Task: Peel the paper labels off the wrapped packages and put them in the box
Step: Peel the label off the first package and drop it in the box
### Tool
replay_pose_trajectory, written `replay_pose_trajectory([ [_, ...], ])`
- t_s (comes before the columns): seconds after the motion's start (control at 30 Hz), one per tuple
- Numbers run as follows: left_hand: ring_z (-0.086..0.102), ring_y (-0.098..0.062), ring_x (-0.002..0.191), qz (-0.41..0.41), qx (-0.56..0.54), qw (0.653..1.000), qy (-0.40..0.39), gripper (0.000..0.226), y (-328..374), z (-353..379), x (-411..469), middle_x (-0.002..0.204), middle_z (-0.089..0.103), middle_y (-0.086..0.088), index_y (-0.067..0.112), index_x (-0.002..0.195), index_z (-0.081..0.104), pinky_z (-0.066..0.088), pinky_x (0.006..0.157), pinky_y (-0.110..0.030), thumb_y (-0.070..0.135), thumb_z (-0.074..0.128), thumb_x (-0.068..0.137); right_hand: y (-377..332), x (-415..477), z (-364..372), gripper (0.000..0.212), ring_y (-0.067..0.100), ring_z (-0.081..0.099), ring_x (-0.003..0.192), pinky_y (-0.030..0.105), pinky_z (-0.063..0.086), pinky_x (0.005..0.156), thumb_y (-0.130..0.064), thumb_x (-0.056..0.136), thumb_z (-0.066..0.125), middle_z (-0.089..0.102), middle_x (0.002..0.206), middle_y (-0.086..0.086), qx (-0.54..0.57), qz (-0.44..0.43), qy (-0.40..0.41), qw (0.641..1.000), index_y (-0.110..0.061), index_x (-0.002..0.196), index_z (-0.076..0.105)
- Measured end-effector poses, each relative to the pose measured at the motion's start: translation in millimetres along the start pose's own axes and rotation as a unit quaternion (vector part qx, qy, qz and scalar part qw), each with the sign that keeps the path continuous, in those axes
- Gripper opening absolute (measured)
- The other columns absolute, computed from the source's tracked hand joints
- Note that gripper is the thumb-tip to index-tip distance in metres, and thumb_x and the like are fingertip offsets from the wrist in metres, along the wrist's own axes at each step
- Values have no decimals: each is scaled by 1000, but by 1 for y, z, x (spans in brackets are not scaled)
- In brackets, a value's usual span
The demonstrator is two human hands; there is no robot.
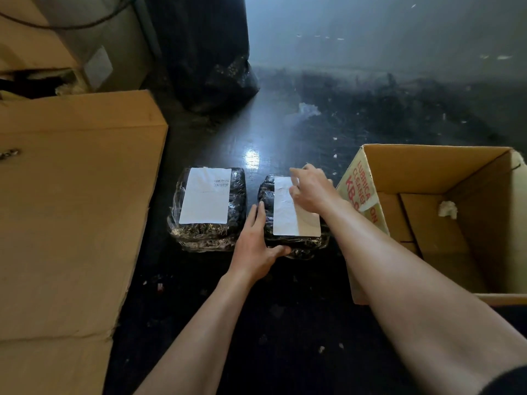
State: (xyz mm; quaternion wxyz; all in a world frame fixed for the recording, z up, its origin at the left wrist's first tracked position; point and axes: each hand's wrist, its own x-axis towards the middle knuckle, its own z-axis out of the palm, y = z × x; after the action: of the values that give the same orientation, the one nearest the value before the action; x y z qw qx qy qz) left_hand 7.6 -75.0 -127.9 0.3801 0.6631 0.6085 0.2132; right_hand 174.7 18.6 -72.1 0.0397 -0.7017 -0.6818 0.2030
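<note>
Two black packages wrapped in clear film lie side by side on the dark floor. The left package [208,232] carries a flat white paper label [204,195]. On the right package [296,245] the white label [285,215] is wrinkled near its top. My left hand [255,246] grips that package's near left corner, thumb along the front edge. My right hand [309,189] rests on the label's upper right part, fingers curled at its edge; whether the paper is pinched is unclear. An open cardboard box [427,166] stands to the right, holding a crumpled white scrap [447,209].
A large closed cardboard box [71,209] fills the left side. A black plastic bag [208,58] stands at the back against more cartons. Small bits of paper litter the dark shiny floor [313,132] beyond the packages.
</note>
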Motion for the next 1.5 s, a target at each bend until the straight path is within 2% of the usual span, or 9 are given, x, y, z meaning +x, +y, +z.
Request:
replay_pose_trajectory([
  [0.13,8,-4,152,-6,-27,999,17,128,2,5,1,169,3,7,22,162,3,12,110,-16,43,89,69,6,9,5,25,30,49,121,51,38,97,-30,97,55,57,121,6,43,19,51,998,-24,116,69],
  [0.37,9,2,150,-7,-49,998,46,130,0,9,1,168,11,8,25,162,9,12,112,-14,48,91,63,3,18,6,9,24,62,106,54,48,95,-23,91,68,71,103,0,136,45,104,984,-20,87,76],
  [0.53,9,-1,152,-7,-54,997,49,136,0,11,3,169,10,6,24,162,8,10,114,-12,55,91,58,8,24,1,12,23,63,107,50,49,97,-28,90,70,71,108,-1,152,50,68,985,-25,101,75],
  [0.63,11,-1,151,-8,-57,997,55,135,-1,13,4,169,11,7,26,162,9,11,112,-11,54,91,58,10,25,1,12,20,66,101,48,55,91,-32,86,71,74,103,-4,155,43,53,986,-27,95,79],
  [0.77,16,-2,151,-10,-58,996,65,134,-1,13,6,168,15,7,25,162,13,13,112,-12,55,91,57,9,24,6,8,19,64,99,50,51,93,-29,88,70,70,95,-9,167,44,85,981,-28,84,77],
  [0.97,22,-4,150,-11,-71,994,80,132,-1,13,4,165,26,2,20,160,21,20,118,-17,52,93,54,8,20,16,12,22,56,106,47,44,95,-30,93,67,63,102,-1,148,27,126,981,-22,89,74],
  [1.17,24,-3,149,-15,-67,994,87,131,-2,14,3,164,28,0,17,159,24,15,114,-9,50,95,53,6,9,17,11,23,64,89,48,49,88,-26,93,64,70,90,-1,145,-25,165,975,-18,88,72],
  [1.27,25,-4,149,-18,-63,994,86,133,-1,13,5,164,29,-1,17,159,24,15,113,-8,53,94,52,5,5,19,12,23,64,88,45,48,87,-28,92,65,70,89,-1,139,-33,171,975,-18,88,71],
  [1.5,25,-4,149,-23,-68,994,86,135,-1,12,6,164,29,0,20,159,24,17,112,-9,57,94,50,6,2,20,11,18,65,86,51,52,85,-20,89,64,70,86,-7,198,-22,179,964,-26,82,69],
])
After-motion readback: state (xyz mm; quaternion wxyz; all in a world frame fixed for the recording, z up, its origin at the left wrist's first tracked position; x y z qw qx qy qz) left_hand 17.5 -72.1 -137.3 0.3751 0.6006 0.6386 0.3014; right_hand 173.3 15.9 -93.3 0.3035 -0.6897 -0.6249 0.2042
